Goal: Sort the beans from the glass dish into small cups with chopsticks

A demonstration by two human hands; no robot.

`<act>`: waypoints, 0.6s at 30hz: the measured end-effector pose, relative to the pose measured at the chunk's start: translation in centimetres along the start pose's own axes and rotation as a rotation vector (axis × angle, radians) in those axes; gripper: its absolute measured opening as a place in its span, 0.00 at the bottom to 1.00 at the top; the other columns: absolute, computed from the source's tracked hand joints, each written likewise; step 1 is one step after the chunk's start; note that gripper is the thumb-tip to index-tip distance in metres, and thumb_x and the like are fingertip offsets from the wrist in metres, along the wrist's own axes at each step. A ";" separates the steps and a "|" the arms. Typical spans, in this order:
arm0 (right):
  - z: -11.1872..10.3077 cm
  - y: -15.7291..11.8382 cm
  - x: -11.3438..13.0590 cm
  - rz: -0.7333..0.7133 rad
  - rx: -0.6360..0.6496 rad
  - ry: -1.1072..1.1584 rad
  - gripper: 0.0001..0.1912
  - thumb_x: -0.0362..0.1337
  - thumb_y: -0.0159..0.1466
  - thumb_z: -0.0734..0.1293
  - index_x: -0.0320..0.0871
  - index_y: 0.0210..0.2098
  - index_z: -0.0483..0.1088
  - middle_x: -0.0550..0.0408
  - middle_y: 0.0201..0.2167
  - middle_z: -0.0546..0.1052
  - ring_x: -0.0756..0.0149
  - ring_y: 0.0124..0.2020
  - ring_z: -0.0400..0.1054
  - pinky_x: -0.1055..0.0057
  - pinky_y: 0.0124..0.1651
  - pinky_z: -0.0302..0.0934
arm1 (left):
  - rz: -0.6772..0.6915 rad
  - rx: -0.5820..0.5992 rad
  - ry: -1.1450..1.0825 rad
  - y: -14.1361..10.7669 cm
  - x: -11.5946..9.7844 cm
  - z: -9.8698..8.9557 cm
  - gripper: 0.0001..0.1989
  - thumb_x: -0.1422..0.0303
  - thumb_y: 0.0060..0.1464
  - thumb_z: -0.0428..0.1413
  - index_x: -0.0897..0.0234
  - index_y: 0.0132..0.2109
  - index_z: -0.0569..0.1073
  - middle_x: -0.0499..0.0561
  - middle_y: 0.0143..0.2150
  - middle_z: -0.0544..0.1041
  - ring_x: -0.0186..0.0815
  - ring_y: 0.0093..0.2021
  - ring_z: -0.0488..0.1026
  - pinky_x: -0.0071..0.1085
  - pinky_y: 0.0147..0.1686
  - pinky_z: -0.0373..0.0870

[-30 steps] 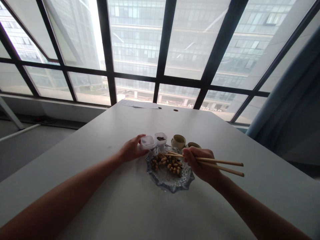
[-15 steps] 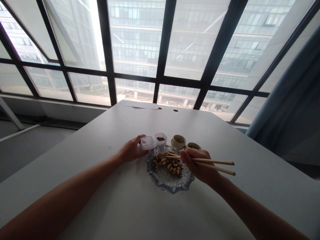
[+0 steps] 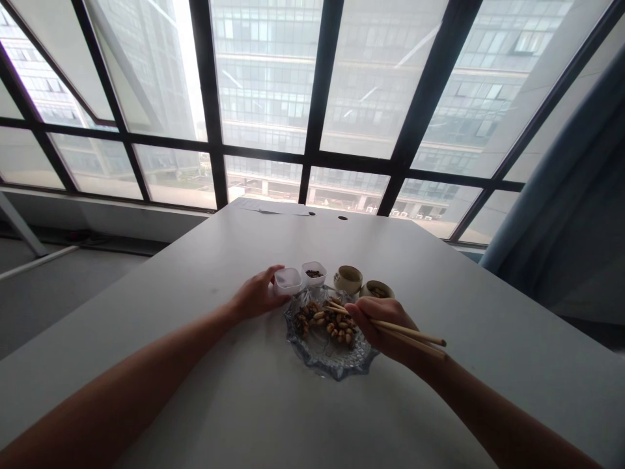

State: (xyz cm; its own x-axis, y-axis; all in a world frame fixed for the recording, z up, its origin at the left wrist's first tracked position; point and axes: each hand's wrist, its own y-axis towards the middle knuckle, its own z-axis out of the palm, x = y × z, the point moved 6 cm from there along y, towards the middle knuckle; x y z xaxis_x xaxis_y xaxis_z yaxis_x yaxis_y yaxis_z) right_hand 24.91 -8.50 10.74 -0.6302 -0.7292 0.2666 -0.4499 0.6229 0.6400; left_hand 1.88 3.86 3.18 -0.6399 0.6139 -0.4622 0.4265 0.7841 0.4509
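Observation:
My left hand (image 3: 258,294) grips the side of a small white plastic cup (image 3: 288,281). Beside it is a second white cup (image 3: 313,274) with dark bits inside. My right hand (image 3: 383,322) is closed around wooden chopsticks (image 3: 410,332), whose tips reach among the nuts (image 3: 340,327) in a scalloped glass bowl (image 3: 336,370). Whether the tips pinch anything is too small to tell. Behind the bowl stand two greenish ceramic cups, one at the centre (image 3: 348,279) and one farther right (image 3: 377,289) that has something in it.
All of this stands on a white table (image 3: 244,404). Papers (image 3: 273,208) lie at its far end, near two dark round holes. Large windows rise behind, and a blue curtain (image 3: 561,176) hangs at the right.
My right hand has shifted slightly down and left, and the chopsticks' rear ends have dropped left and lower. More of the right ceramic cup shows. My left hand stays at the white cup.

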 end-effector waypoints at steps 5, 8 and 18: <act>-1.1 0.1 -0.4 0.122 -0.089 0.089 0.23 0.42 0.71 0.59 0.44 0.19 0.60 0.59 0.14 0.65 0.74 0.14 0.58 0.75 0.19 0.53 | -0.001 0.003 0.015 0.0 0.1 0.1 0.37 0.54 0.49 0.61 0.65 0.62 0.63 0.57 0.41 0.78 0.40 0.36 0.76 0.34 0.36 0.72; -1.4 0.1 -0.7 0.214 -0.146 0.196 0.23 0.45 0.70 0.59 0.43 0.21 0.65 0.57 0.14 0.69 0.72 0.14 0.63 0.76 0.18 0.57 | 0.004 -0.007 0.017 0.0 0.1 0.1 0.36 0.55 0.49 0.61 0.64 0.62 0.63 0.57 0.42 0.78 0.41 0.37 0.76 0.35 0.38 0.72; -1.6 -0.2 -1.9 0.352 -0.268 0.345 0.23 0.50 0.68 0.62 0.42 0.22 0.69 0.56 0.14 0.71 0.70 0.12 0.65 0.75 0.14 0.60 | 0.005 0.001 0.015 0.0 -0.1 0.1 0.36 0.55 0.49 0.60 0.65 0.62 0.62 0.58 0.42 0.78 0.43 0.38 0.76 0.36 0.39 0.72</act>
State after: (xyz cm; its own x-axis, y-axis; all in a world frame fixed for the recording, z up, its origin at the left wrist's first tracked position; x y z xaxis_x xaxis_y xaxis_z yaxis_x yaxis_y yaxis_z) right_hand 27.21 -7.74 11.25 -0.4498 -0.5690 0.6884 -0.0451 0.7842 0.6188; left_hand 2.00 3.84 3.19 -0.6471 0.6165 -0.4485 0.4307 0.7811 0.4521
